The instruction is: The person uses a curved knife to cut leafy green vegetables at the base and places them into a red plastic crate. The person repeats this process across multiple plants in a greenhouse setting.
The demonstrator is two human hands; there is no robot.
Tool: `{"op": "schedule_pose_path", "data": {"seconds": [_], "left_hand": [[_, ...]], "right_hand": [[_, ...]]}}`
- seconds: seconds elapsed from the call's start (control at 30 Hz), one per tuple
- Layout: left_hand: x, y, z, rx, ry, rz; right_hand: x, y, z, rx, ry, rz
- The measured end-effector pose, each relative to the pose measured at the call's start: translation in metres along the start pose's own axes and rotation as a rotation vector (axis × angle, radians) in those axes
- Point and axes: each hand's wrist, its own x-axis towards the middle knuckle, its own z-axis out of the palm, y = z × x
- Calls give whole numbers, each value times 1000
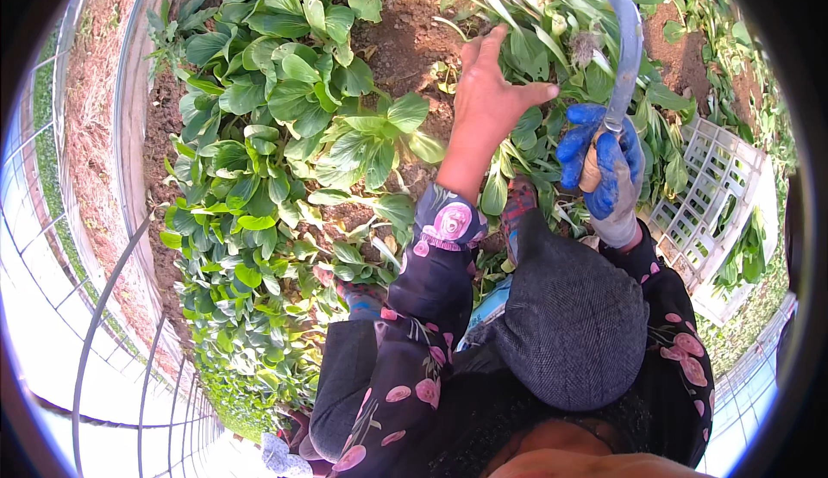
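Note:
My bare left hand [488, 90] is over the soil at the edge of a heap of cut leafy greens [540, 45], thumb and fingers spread, with nothing held. Its fingertips reach the leaves; whether they touch is hard to tell. In a blue-coated work glove, my right hand [608, 161] grips the wooden handle [590, 171] of a sickle. The curved metal blade [629, 58] points up and away from me, above the heap. Pale stems and a root clump [584, 48] show among the cut plants. Left of my bare hand grow rooted greens [297, 90].
A white plastic crate [708, 180] stands tilted at the right, with greens [750, 252] beside its lattice wall. My shoes [517, 213] are among the plants. Along the left run greenhouse hoops [97, 323] and plastic sheeting [132, 90]. Brown soil [407, 45] shows between the plants.

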Motion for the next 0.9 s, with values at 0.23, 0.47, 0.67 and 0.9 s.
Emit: {"op": "schedule_pose_path", "data": {"seconds": [0.23, 0.47, 0.67, 0.9], "left_hand": [[-45, -69, -105, 420, 301, -64], [-76, -134, -110, 954, 102, -38], [-108, -170, -98, 951, 261, 32], [-113, -188, -97, 843, 327, 107]], "right_hand": [[27, 90, -8, -289, -237, 312], [43, 164, -2, -912, -430, 234], [58, 172, 14, -1224, -596, 57], [85, 187, 32, -1364, -647, -22]]}}
